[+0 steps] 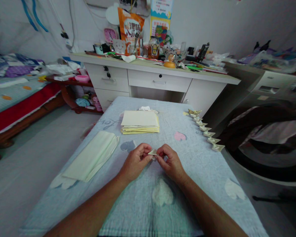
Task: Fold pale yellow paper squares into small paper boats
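Between my two hands is a small folded piece of paper [152,152], pale cream and pointed at the top. My left hand [139,158] pinches its left side with thumb and fingers. On the other side, my right hand [169,160] grips the right edge the same way. Just beyond the hands lies a stack of cream and yellow paper sheets [140,119]. A folded pale green sheaf of paper [91,156] rests to the left. Along the right edge runs a row of several folded paper boats [208,134], with a patterned one [194,112] at the far end.
A light blue cloth with heart shapes covers the table [199,174]. Behind it stands a white desk [160,80] crowded with jars, an orange snack bag [130,29] and a pink clock [110,35]. A washing machine [271,85] is at the right, a bed [19,95] at the left.
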Motion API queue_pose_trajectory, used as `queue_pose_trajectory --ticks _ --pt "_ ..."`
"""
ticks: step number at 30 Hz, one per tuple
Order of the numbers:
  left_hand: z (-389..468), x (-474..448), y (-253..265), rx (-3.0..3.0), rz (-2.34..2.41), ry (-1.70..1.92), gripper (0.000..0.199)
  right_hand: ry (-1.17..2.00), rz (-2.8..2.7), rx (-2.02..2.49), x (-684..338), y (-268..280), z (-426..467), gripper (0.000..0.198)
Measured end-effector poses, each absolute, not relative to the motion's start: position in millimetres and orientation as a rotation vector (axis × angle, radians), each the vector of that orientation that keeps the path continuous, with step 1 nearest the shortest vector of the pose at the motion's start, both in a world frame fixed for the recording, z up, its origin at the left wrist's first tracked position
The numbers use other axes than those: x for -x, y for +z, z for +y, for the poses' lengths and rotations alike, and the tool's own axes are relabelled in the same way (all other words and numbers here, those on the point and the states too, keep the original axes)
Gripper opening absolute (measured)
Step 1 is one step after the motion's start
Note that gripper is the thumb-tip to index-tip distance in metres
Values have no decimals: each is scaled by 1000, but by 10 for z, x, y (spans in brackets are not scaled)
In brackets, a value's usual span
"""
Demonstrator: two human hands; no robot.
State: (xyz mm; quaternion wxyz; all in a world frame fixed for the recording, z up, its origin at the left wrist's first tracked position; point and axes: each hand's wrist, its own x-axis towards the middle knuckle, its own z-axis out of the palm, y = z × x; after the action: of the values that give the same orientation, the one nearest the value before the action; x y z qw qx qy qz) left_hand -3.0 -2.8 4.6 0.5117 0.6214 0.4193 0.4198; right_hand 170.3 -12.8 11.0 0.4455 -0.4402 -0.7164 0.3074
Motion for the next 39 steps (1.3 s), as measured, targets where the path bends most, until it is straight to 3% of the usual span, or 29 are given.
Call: queue_pose_trajectory --ticks 10,25,34,39 --pt "-25 56 142 -1914 1101 1077 7 768 -1824 1093 -1715 67 -101 8" --pt "20 55 31 -1408 969 1094 10 927 -1596 1076 -1774 5 -51 15" --pt "56 41 48 -1146 919 1134 20 1238 -1310 1042 -1785 40 -61 24" --pt "59 35 81 -966 907 1160 26 1289 -1242 986 -1769 9 -26 19"
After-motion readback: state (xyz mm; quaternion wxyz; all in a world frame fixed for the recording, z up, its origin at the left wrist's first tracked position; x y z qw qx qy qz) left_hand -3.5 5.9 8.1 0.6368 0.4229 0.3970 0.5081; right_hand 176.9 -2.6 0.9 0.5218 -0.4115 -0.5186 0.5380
